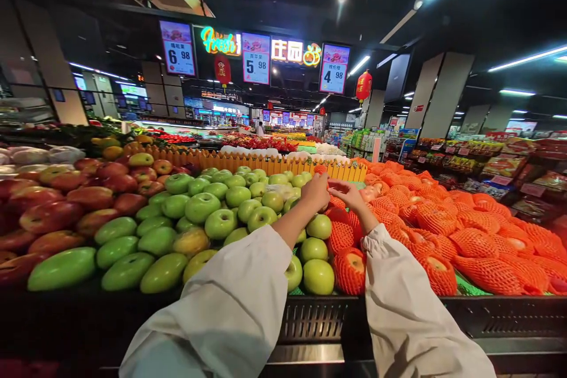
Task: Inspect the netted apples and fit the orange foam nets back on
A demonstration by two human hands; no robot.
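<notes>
Both my arms, in pale loose sleeves, reach forward over a fruit display. My left hand (315,192) is closed, its back toward me, and a piece of fruit in an orange foam net (319,169) shows just above its fingers. Most of that fruit is hidden behind the hand. My right hand (348,194) is beside it, fingers stretched out and apart, their tips at the left hand. Below the hands lie green apples (319,276) and fruit in orange foam nets (349,271). Whether the right fingertips touch the net, I cannot tell.
Green mangoes (128,271) and red apples (53,209) are heaped at left. More netted fruit (436,218) fills the right. A low yellow picket fence (266,164) runs behind; a black slotted ledge (314,319) edges the front. Price signs (256,59) hang overhead. Packaged goods (505,165) stand far right.
</notes>
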